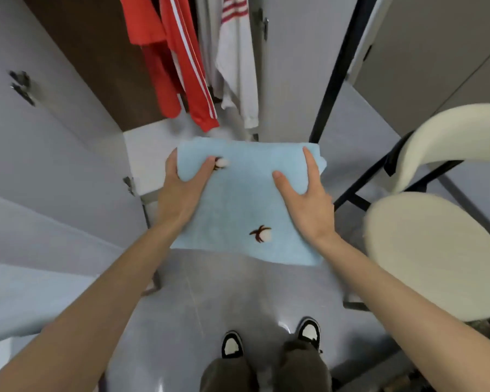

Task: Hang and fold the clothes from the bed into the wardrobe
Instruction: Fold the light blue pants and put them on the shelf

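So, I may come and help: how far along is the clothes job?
Done: a red jacket and a white top hang in the wardrobe. In hand: a folded blue cloth, which the left hand and right hand grip by its sides in front of the wardrobe's white shelf. Left: setting it down. The bed is out of view, so what remains there cannot be told.

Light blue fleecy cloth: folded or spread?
Folded: the cloth is a compact rectangle, gripped by left hand and right hand.
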Demonstrator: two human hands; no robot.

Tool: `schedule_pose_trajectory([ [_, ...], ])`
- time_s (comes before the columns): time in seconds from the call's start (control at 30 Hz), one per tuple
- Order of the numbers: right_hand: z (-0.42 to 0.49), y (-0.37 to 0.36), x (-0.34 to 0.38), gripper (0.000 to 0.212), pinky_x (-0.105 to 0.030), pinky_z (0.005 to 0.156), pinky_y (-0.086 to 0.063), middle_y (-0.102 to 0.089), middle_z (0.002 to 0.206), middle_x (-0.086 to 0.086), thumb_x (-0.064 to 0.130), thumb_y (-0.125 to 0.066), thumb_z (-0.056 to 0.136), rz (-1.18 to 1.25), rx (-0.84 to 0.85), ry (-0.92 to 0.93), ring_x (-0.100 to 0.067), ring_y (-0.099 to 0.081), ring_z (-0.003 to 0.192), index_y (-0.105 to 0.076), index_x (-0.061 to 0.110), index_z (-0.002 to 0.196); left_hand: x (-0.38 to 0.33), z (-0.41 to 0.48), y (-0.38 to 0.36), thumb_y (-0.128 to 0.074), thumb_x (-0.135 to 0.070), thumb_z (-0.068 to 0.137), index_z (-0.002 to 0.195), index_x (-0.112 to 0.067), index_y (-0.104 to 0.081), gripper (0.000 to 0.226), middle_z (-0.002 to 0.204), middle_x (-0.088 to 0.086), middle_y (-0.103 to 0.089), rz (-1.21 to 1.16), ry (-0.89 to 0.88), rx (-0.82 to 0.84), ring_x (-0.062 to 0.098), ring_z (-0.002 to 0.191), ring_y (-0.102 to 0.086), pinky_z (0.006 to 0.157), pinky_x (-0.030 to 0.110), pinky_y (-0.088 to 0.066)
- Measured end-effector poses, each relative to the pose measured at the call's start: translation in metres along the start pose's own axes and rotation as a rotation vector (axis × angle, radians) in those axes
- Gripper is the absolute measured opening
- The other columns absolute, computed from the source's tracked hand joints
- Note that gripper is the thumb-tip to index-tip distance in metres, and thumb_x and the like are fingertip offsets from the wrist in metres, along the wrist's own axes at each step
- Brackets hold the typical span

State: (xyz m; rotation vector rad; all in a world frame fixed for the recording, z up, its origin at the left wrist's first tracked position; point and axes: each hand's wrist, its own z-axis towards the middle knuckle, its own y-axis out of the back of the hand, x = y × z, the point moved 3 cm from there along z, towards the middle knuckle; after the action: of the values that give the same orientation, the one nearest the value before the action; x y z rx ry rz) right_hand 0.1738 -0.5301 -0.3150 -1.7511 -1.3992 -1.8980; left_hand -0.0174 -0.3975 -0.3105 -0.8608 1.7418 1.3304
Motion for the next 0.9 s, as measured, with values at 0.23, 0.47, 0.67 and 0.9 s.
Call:
schedule_pose_trajectory([
  [0.23, 0.026, -0.012, 0.207, 0.072, -0.032, 0.089, -0.035, -0.052, 0.136, 0.013, 0.079, -0.045, 0.077, 0.029, 0.054, 0.317, -0.025, -0.05, 0.121, -0.009, 0.064, 0.137, -0.112, 0.046, 0.149, -0.059, -0.078, 0.068, 0.136, -0.045, -0.031, 0.08, 0.118, -0.026, -0.049, -0.193, -0.152, -0.172, 0.005, 0.111, -0.051, 0.1, 0.036, -0.042],
  [0.47, 0.068, 0.019, 0.372, 0.071, -0.035, 0.089, -0.039, -0.05, 0.135, 0.015, 0.08, -0.043, 0.078, 0.06, 0.014, 0.577, -0.021, -0.052, 0.115, -0.007, 0.064, 0.138, -0.25, 0.098, 0.244, -0.059, -0.082, 0.064, 0.134, -0.043, -0.037, 0.083, 0.116, -0.027, -0.052, -0.257, -0.426, -0.246, 0.006, 0.11, -0.054, 0.098, 0.043, -0.046],
  [0.67, 0.117, 0.034, 0.467, 0.069, -0.031, 0.083, -0.039, -0.051, 0.117, 0.023, 0.079, -0.045, 0.078, 0.123, 0.002, 0.741, -0.011, -0.05, 0.1, -0.008, 0.068, 0.135, -0.337, 0.155, 0.292, -0.061, -0.085, 0.057, 0.134, -0.049, -0.034, 0.089, 0.122, -0.022, -0.053, -0.29, -0.515, -0.286, 0.011, 0.113, -0.054, 0.102, 0.043, -0.043],
  [0.9, 0.196, 0.051, 0.585, 0.071, -0.035, 0.091, -0.043, -0.051, 0.124, 0.02, 0.074, -0.049, 0.08, 0.183, 0.028, 0.862, -0.013, -0.052, 0.108, -0.012, 0.062, 0.139, -0.436, 0.23, 0.331, -0.061, -0.081, 0.062, 0.133, -0.049, -0.035, 0.083, 0.123, -0.019, -0.051, -0.343, -0.612, -0.4, 0.003, 0.106, -0.052, 0.084, 0.029, -0.042],
])
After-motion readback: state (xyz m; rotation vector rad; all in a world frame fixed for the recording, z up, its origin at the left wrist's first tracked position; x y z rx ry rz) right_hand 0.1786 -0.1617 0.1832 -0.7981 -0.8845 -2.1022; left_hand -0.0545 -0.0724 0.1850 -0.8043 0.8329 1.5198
